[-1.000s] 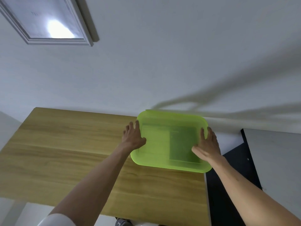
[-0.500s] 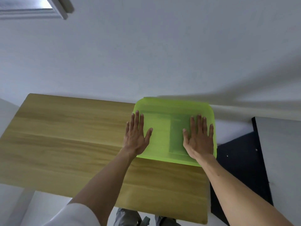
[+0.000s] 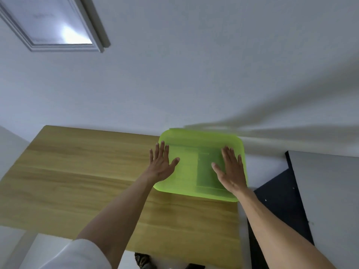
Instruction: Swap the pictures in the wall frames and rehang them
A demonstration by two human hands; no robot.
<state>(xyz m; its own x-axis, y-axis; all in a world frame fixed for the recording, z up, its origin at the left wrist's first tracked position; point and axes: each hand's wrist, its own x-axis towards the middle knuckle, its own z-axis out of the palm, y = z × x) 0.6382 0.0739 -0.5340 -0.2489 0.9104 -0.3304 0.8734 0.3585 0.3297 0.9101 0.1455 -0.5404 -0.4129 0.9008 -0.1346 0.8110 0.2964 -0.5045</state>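
A translucent lime-green plastic lid or tray (image 3: 194,164) lies flat at the right end of a wooden table (image 3: 81,171), with a darker rectangle showing through it. My left hand (image 3: 161,164) rests flat on its left edge, fingers spread. My right hand (image 3: 231,169) lies flat on its right part, fingers extended. Neither hand grips anything. A silver-grey picture frame (image 3: 58,24) hangs on the white wall at the upper left, its glass catching a bright glare.
The table's right edge meets a dark panel (image 3: 279,210) and a grey surface (image 3: 328,191) at the right. The white wall rises directly behind the table. Feet show below the table's near edge.
The hands went from gripping the green tray's sides to lying flat on top of it. The view has tilted upward again, bringing the wall frame back into sight.
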